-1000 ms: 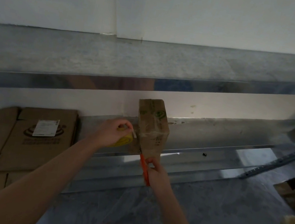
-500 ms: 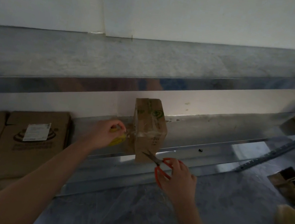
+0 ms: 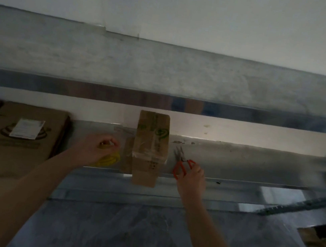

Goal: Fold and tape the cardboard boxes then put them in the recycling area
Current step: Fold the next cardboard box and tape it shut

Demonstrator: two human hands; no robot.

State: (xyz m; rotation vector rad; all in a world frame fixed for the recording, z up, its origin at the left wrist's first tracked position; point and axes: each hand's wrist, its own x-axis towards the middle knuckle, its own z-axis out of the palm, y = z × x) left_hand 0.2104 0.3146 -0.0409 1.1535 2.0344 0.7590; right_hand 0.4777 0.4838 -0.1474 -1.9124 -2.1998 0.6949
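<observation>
A small brown cardboard box (image 3: 150,146) with green print lies on the metal shelf (image 3: 246,166), its near end overhanging the shelf edge. Clear tape is wrapped round its middle. My left hand (image 3: 97,149) sits just left of the box and grips a yellow tape roll (image 3: 111,159) on the shelf. To the right of the box, my right hand (image 3: 191,176) holds orange-handled scissors (image 3: 181,163) by the handles, blades pointing away over the shelf.
Flattened cardboard boxes (image 3: 15,140) with a white label lie on the shelf's left end. A second metal shelf (image 3: 165,71) runs above. More cardboard (image 3: 321,244) sits on the grey floor at the right. My feet show at the bottom.
My right hand has carried the scissors from below the box's near end up to its right side, over the shelf. My left hand has stayed on the tape roll.
</observation>
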